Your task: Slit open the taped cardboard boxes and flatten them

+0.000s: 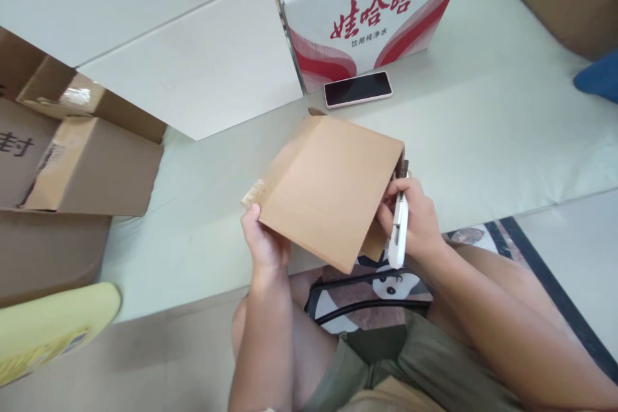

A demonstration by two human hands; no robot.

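Note:
A small brown cardboard box point(333, 187) is held tilted above my lap. My left hand point(266, 241) grips its lower left corner, with the thumb on the near edge and the other fingers underneath, mostly hidden. My right hand point(418, 215) is closed round a white utility knife point(398, 232), its dark tip pointing away from me. Fingers of that same hand also touch the box's right side, where an end appears open and a flap point(374, 243) hangs down. Clear tape point(254, 193) shows at the left end of the box.
A pale green cloth surface point(502, 135) stretches ahead. On it lie a phone point(358, 89) and a white and red carton point(367, 19), beside large white boxes point(203, 58). Brown cartons point(111, 167) stand at left, near a yellow-green object point(58, 322). A panda-patterned bag point(371, 296) is near my knees.

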